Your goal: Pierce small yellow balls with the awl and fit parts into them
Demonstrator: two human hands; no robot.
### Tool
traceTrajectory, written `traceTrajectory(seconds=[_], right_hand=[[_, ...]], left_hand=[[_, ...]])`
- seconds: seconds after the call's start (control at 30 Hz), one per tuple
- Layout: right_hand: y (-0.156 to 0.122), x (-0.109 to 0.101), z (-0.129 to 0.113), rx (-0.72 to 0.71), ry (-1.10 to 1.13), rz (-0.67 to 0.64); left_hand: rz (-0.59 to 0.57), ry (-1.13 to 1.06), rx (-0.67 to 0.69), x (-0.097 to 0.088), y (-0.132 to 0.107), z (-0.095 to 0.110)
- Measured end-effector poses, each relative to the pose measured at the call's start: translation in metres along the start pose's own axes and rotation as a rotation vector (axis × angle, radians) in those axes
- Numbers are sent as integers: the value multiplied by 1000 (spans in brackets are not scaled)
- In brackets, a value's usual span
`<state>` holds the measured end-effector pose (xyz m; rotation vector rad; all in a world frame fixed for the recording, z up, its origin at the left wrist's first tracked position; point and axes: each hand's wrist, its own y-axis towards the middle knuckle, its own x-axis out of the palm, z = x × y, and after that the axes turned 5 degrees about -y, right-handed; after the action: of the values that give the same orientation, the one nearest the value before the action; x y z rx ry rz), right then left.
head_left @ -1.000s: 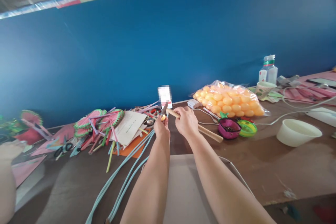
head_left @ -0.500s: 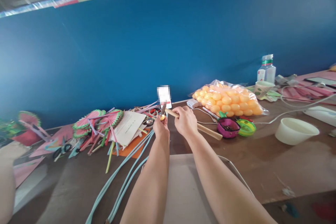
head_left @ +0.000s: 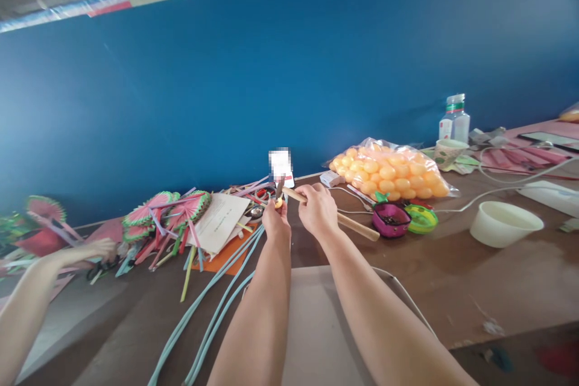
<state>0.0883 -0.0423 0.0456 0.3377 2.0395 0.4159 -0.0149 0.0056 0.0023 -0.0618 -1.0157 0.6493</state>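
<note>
My left hand [head_left: 277, 220] is closed on a small yellow piece [head_left: 278, 202]; its exact kind is too small to tell. A dark narrow strip [head_left: 280, 186] sticks up just above those fingers. My right hand [head_left: 319, 208] is wrapped round a pale wooden stick [head_left: 359, 227]. One end of the stick points at the yellow piece, though I cannot tell whether they touch. The other end slants down to the right, close to a purple fruit-shaped box [head_left: 391, 223] with small dark bits in it. Behind my hands stands a white phone-like rectangle [head_left: 283, 166], partly pixelated.
At left, a co-worker's hand [head_left: 102, 250] is on dark-handled scissors [head_left: 96, 269]. Pink-and-green paper fans [head_left: 156, 214], papers [head_left: 221, 220] and pale blue cords [head_left: 208, 307] lie nearby. To the right are a bag of orange balls [head_left: 391, 172], a green lid [head_left: 420, 219] and a cream bowl [head_left: 504, 226].
A co-worker's arm has reached in from the left to the scissors. The view has shifted slightly; my hands keep nearly the same pose and grip.
</note>
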Motion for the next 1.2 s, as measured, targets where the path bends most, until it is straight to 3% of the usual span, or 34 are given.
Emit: traceTrajectory(seconds=[0.33,0.5,0.6,0.7,1.03,1.2], right_hand=[[3,1,5,82,-7,-44],[7,3,13,230,-47,-253],[7,10,16,234,-67,-380],[6,19,18,215,-65,-427],[8,38,29,242,-43,-460],[12,38,27,205,248,-238]], left_hand=[[26,6,-9,3,-8,5],[6,11,7,3,-10,7],[-47,19,40,2,-11,6],[-106,19,51,1,-12,5],[-231,36,-17,2,-17,4],[-302,39,-65,2,-16,3]])
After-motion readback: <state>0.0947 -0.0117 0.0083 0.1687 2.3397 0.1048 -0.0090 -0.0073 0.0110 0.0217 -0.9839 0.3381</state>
